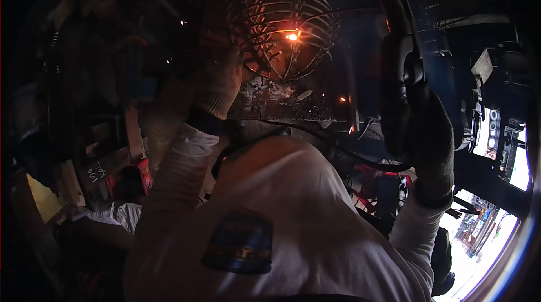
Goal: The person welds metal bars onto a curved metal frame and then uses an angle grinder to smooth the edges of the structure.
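A round cage of bent metal rods stands before me, with a bright orange glowing spot at its middle and sparks around it. My right hand, in a dark glove, grips a black electrode holder. From the holder a thin rod runs left to the glow. At the cage's left side is my left hand, in a knitted glove. Its fingers run into deep shadow, so whether they hold the cage is hidden.
Under the cage lies a worn, flaked work surface. A dark cable curves below it. Red objects sit low on the right; wooden boards and a red box are on the left. Daylight enters lower right.
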A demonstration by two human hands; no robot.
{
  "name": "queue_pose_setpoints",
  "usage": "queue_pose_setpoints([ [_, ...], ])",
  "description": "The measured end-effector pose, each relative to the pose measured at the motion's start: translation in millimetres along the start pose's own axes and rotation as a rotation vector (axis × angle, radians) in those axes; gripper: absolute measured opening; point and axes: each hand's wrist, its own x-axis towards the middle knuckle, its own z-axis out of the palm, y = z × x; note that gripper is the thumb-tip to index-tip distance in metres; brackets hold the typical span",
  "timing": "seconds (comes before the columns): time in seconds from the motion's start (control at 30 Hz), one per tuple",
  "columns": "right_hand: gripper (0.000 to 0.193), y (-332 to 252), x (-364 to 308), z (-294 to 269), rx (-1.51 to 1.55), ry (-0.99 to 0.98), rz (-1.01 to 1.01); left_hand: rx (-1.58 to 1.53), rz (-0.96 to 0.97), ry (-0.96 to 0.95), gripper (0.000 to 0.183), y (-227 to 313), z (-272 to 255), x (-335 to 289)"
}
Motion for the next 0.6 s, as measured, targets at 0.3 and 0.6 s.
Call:
queue_pose_setpoints([
  [0.3, 0.045, 9, 2, 8, 0.101, 0.005, -0.034, 0.009, -0.035, -0.133, 0.021, -7, 7, -7],
  [0.6, 0.045, 2, 4, 11, 0.057, -0.043, -0.033, 0.062, 0.072, -0.173, 0.03, -20, 22, -21],
])
